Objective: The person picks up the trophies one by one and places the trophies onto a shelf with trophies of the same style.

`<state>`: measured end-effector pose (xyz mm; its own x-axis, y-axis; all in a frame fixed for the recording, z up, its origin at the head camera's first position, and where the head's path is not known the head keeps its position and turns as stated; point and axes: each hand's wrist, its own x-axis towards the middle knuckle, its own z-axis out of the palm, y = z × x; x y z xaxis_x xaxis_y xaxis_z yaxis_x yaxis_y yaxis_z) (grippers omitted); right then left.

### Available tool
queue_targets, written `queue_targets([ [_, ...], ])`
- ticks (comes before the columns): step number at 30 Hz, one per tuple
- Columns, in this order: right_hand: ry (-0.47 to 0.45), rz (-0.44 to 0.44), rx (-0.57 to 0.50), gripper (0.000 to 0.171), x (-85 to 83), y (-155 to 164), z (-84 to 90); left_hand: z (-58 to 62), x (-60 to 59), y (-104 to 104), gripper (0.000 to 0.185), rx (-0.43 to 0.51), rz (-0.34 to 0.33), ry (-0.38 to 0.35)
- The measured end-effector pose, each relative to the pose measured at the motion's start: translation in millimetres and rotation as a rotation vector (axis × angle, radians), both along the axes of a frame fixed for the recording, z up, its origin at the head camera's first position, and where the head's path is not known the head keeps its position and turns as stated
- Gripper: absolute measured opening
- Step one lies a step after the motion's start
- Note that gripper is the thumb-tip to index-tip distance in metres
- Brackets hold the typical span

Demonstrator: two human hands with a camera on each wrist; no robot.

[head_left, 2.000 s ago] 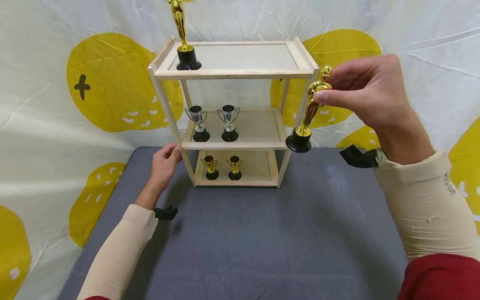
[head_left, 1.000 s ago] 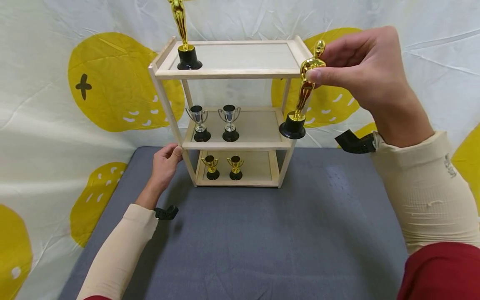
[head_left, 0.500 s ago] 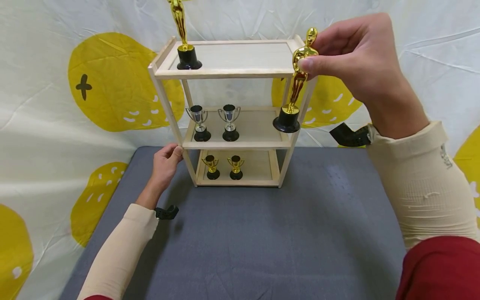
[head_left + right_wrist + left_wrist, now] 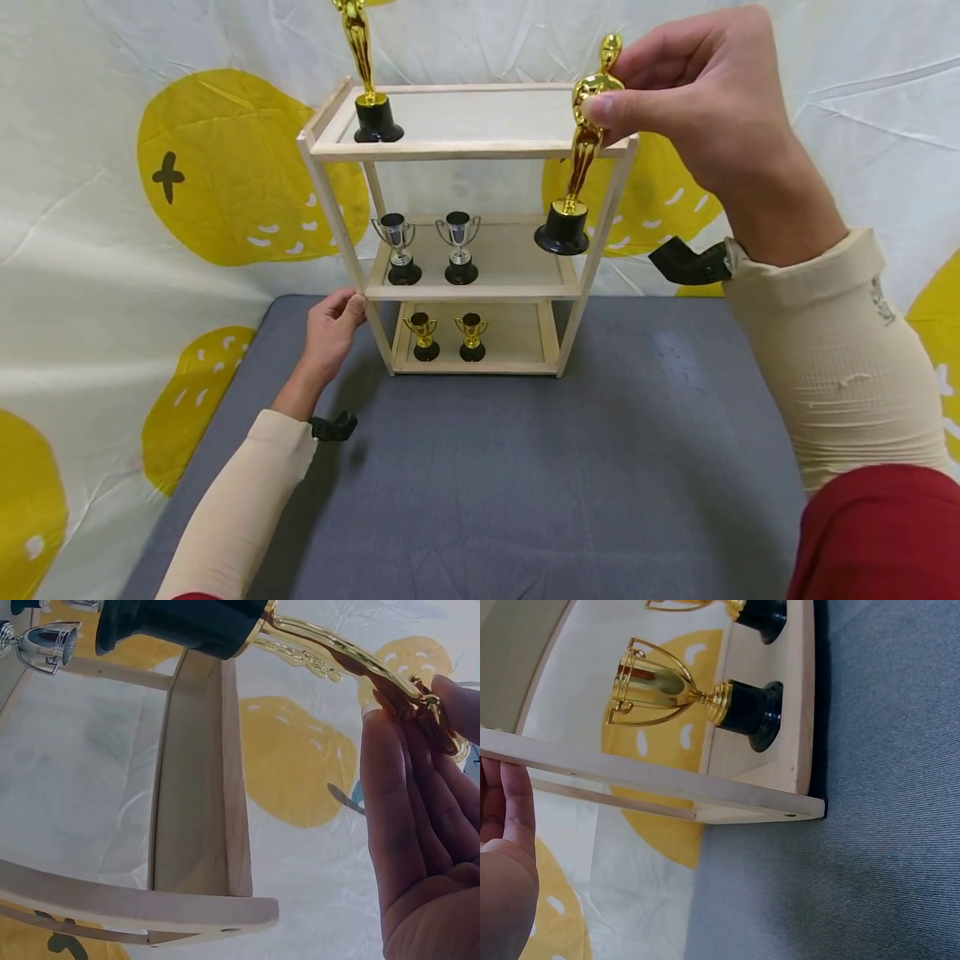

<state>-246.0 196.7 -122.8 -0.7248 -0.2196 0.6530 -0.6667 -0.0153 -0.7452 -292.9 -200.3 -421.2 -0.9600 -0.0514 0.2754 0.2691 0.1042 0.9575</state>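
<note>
Gold figurine (image 4: 583,142) pinched at its upper body between thumb and fingers of the right hand (image 4: 697,100), hanging slightly tilted, black base lowest, in front of the wooden rack's (image 4: 465,150) right front post. Left hand (image 4: 330,329) curled round the left front post, low down. Beyond the grip: a second figurine (image 4: 363,67) on the top shelf, silver cups (image 4: 427,246) mid shelf, small gold cups (image 4: 447,335) bottom shelf.

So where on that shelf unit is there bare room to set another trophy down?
Top shelf: bare board right of the gold statuette. Middle shelf: free right of the silver cups. Bottom shelf: free right of the gold cups. Left sides are crowded.
</note>
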Motion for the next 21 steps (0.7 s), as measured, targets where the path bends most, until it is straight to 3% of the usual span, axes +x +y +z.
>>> queue_targets([
  [6, 0.009, 0.014, 0.021, 0.020, -2.5, -2.8, 3.7, 0.1, -0.8, 0.0, 0.035, 0.016, -0.003, 0.003],
  [14, -0.029, 0.068, -0.054, 0.018, -6.1, -7.9, 8.4, -1.9, -0.5, 0.8, 0.038, 0.019, -0.004, -0.006],
  [21, -0.025, 0.078, -0.042, 0.019, -7.0, -13.6, 13.6, -2.8, -1.4, 1.6, 0.038, 0.016, 0.000, -0.010],
])
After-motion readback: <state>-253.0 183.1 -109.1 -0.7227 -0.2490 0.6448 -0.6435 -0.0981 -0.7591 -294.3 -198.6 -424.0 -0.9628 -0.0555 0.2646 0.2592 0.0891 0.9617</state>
